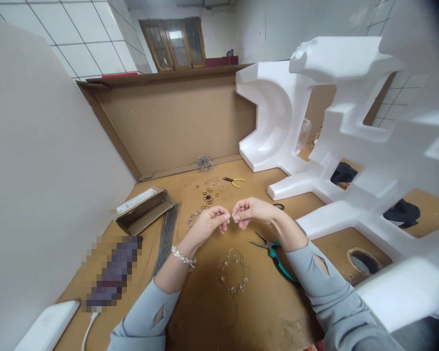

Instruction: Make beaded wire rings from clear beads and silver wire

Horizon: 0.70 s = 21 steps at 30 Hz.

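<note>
My left hand [212, 222] and my right hand [251, 212] meet over the middle of the tabletop, fingertips pinched and nearly touching. Whatever lies between the fingers is too small to make out. Below them rests a wire ring with clear beads [233, 289]. Teal-handled pliers [278, 263] lie under my right forearm, jaws pointing left. Beyond my hands are several small dark rings [208, 197] and yellow-handled pliers [237, 182]. A bundle of straight grey wires [166, 239] lies left of my left forearm, partly covered by it. A clear beaded bracelet [183, 257] circles my left wrist.
An opened cardboard box [142, 212] sits at the left, with a blurred-out dark object [115, 273] and a white power bank [49, 326] nearer. White foam packing [274, 112] stands along the right. A tangled wire pile [205, 162] lies by the cardboard back wall [179, 122].
</note>
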Each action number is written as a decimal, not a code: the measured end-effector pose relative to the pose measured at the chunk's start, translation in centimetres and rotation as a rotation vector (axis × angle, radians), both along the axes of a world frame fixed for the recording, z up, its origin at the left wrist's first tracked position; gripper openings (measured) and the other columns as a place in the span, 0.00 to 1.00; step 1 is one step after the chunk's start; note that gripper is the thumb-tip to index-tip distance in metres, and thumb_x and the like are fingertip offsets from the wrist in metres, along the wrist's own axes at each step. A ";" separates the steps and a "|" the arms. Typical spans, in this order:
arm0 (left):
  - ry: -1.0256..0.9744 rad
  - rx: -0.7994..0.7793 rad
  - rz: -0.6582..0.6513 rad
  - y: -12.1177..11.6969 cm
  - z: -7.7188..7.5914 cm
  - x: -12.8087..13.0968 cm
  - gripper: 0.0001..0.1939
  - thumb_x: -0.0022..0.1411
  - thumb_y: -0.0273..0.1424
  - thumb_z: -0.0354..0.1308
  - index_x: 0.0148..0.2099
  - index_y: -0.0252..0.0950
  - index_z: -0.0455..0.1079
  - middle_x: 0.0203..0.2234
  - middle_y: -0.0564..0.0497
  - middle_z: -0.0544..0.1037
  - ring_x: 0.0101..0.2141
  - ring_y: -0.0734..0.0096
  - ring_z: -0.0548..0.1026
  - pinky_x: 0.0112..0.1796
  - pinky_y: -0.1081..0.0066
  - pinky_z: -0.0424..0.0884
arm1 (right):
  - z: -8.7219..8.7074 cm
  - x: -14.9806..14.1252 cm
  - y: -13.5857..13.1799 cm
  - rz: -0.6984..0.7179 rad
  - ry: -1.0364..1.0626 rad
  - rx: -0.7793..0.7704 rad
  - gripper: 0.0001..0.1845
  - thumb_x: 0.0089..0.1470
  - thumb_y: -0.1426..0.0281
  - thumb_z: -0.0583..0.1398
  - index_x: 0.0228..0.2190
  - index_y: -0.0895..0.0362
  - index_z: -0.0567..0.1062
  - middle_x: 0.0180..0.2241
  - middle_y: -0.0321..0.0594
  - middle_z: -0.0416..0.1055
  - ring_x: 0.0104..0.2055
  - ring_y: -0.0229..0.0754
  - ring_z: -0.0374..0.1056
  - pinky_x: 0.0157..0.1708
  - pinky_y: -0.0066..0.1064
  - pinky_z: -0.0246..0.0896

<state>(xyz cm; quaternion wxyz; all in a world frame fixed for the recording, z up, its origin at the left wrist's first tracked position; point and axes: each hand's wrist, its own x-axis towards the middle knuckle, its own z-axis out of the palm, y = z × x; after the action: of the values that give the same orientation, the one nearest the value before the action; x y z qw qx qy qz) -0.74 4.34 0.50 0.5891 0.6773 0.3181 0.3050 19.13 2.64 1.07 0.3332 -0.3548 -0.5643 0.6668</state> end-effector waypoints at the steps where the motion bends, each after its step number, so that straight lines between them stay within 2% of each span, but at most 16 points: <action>1: 0.002 -0.007 -0.012 -0.1 0.2 0.0 0.15 0.53 0.39 0.60 0.31 0.31 0.65 0.20 0.54 0.71 0.20 0.78 0.68 0.24 0.75 0.66 | 0.0 -0.1 0.0 -0.008 0.005 0.016 0.15 0.38 0.67 0.68 0.29 0.62 0.72 0.25 0.36 0.73 0.24 0.34 0.70 0.27 0.28 0.69; 6: -0.015 0.032 -0.005 -0.4 0.9 -0.1 0.14 0.55 0.38 0.59 0.32 0.32 0.64 0.23 0.54 0.71 0.21 0.78 0.70 0.26 0.75 0.68 | 0.5 -0.6 -0.2 -0.063 0.016 0.069 0.16 0.39 0.65 0.67 0.29 0.62 0.72 0.25 0.37 0.73 0.24 0.34 0.70 0.28 0.29 0.69; 11: -0.026 -0.001 0.043 -0.3 1.0 0.0 0.14 0.52 0.38 0.60 0.32 0.31 0.65 0.20 0.54 0.71 0.20 0.78 0.69 0.25 0.75 0.67 | 1.4 -0.8 -0.6 -0.161 -0.102 0.072 0.18 0.37 0.64 0.68 0.28 0.62 0.73 0.22 0.36 0.73 0.23 0.34 0.69 0.26 0.28 0.68; 16: -0.024 -0.056 0.004 -0.3 0.6 0.1 0.13 0.52 0.38 0.61 0.31 0.31 0.66 0.20 0.54 0.72 0.18 0.80 0.69 0.21 0.77 0.66 | 1.5 -1.1 -0.8 -0.137 -0.174 0.075 0.17 0.38 0.63 0.67 0.28 0.61 0.71 0.22 0.36 0.72 0.22 0.34 0.69 0.27 0.29 0.68; 19: 0.004 -0.092 0.009 -0.2 0.5 0.1 0.12 0.52 0.37 0.60 0.31 0.32 0.65 0.20 0.54 0.73 0.15 0.79 0.69 0.17 0.78 0.63 | 1.6 -1.6 -0.8 -0.140 -0.208 0.099 0.18 0.40 0.64 0.66 0.31 0.59 0.69 0.24 0.34 0.72 0.23 0.34 0.69 0.27 0.30 0.68; 21: 0.010 -0.078 0.017 0.0 0.6 -0.1 0.11 0.52 0.35 0.59 0.31 0.32 0.65 0.18 0.55 0.72 0.15 0.79 0.69 0.17 0.78 0.62 | 1.8 -1.7 -1.1 -0.192 -0.246 0.128 0.19 0.41 0.65 0.65 0.35 0.58 0.67 0.25 0.34 0.71 0.23 0.35 0.69 0.27 0.31 0.68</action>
<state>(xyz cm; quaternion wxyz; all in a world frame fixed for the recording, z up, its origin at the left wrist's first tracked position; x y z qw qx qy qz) -0.84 4.30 1.10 0.6110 0.6524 0.3384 0.2940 17.38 1.56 2.85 0.3459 -0.4642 -0.6057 0.5459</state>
